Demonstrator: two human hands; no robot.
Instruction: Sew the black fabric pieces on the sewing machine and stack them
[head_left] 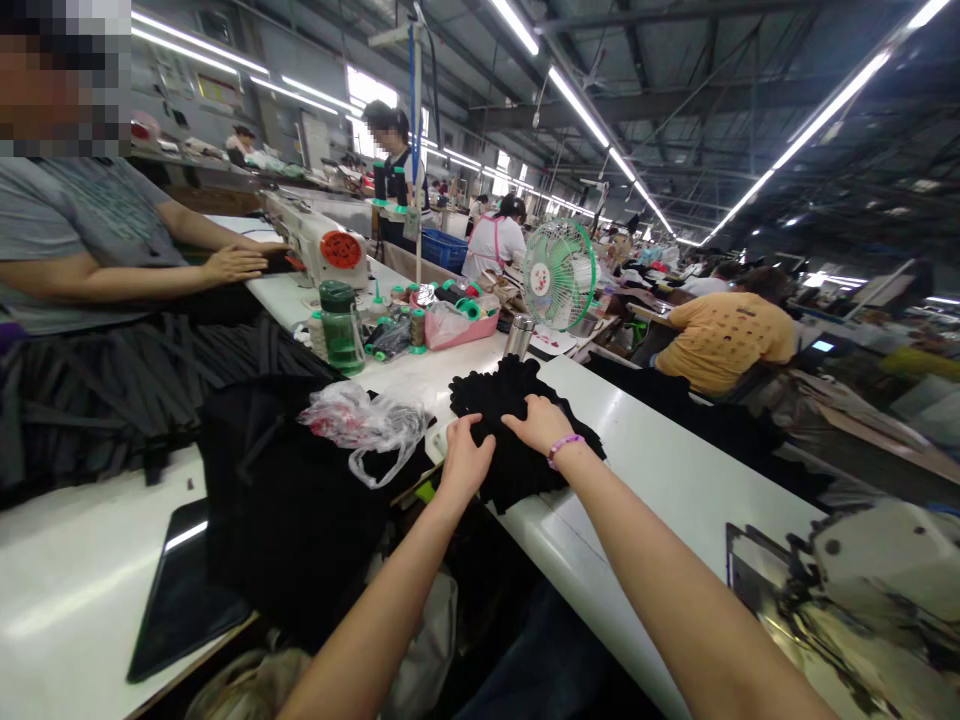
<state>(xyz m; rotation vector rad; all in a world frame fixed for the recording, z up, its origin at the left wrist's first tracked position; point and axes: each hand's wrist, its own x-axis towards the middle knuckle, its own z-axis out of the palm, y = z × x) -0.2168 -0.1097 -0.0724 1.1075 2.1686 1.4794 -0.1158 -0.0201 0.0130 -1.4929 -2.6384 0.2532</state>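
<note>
Long white worktable (675, 470) runs from near right away to far left, one of many in a lit factory hall. Big heap of black cloth (285, 500) hangs over its near-left edge. Seated co-worker in grey shirt (82, 240) at far left, forearms on the table, one hand (236, 265) just beside a white sewing machine (315, 245). Stack of black cut fabric pieces (499, 400) lies mid-table, ragged-edged, near the table's left edge. Green desk fan (559, 275) stands beyond it, facing the camera. Crumpled clear plastic bag (367, 425) lies on the cloth heap, just left of the stack. Both of the person's hands are palm down on the stack: left hand (463, 462) at its near-left edge, fingers bent onto the fabric, thumb apart; cannot tell whether it grips a piece. Right hand (540, 422) lies flat on top, fingers loosely spread, holding nothing. Pink tray (457, 325) of thread spools sits behind the stack; green bottle (341, 328) to its left; steel flask (519, 337) to its right. Pink wristband (564, 446) on the right wrist.
</note>
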